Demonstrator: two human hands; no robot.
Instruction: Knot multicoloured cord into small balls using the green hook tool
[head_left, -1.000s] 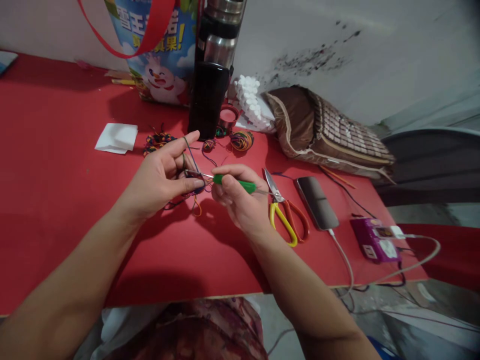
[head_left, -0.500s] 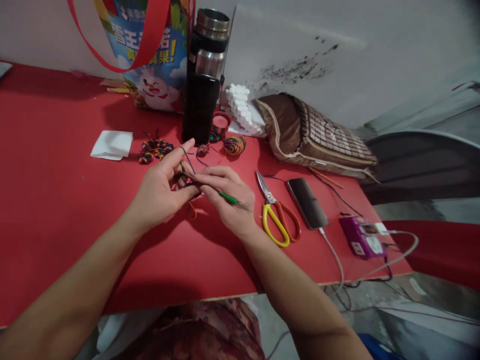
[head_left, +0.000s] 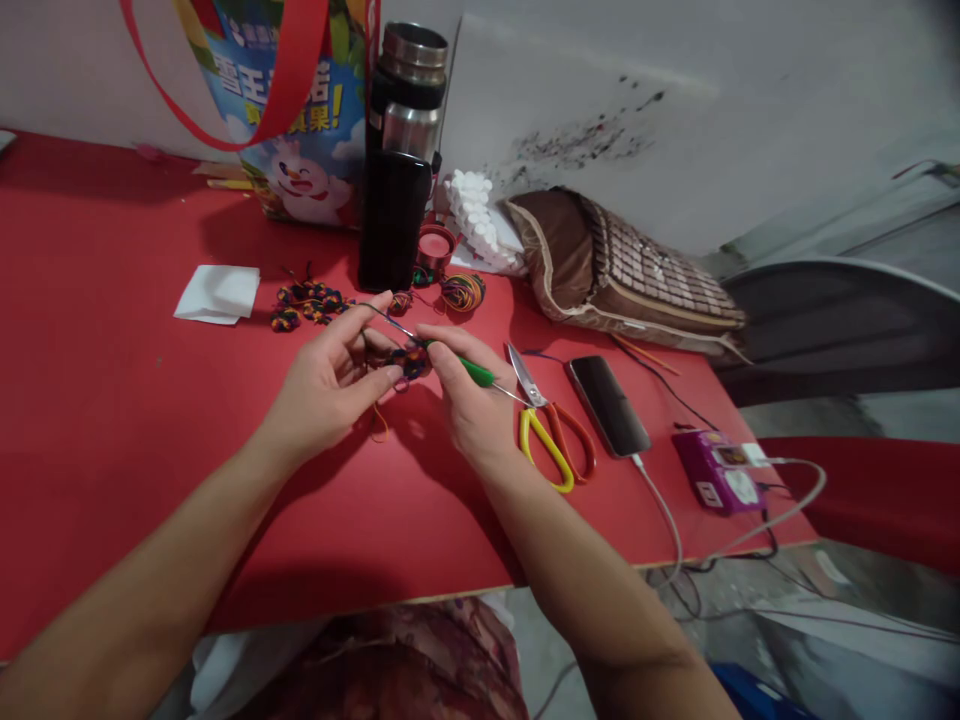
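My left hand (head_left: 326, 385) is over the red table (head_left: 112, 400), its thumb and fingers pinched on a small multicoloured knotted cord piece (head_left: 409, 362), with a thin cord looped over the index finger. My right hand (head_left: 469, 405) is closed on a green-handled hook tool (head_left: 474, 372), whose metal tip points left into the knotted piece. Loose coloured cord ends hang from the piece onto the table.
Yellow-and-red scissors (head_left: 551, 440), a phone (head_left: 607, 405) on a cable and a purple device (head_left: 716, 482) lie to the right. Behind are a black flask (head_left: 396, 170), printed bag (head_left: 296, 110), cord bundles (head_left: 307, 300), white tissue (head_left: 216, 293) and a brown cushion (head_left: 622, 265).
Both hands shifted slightly up the table. The hook's tip moved from my left fingers, swung up-left, and now sits in the knotted piece between the hands.
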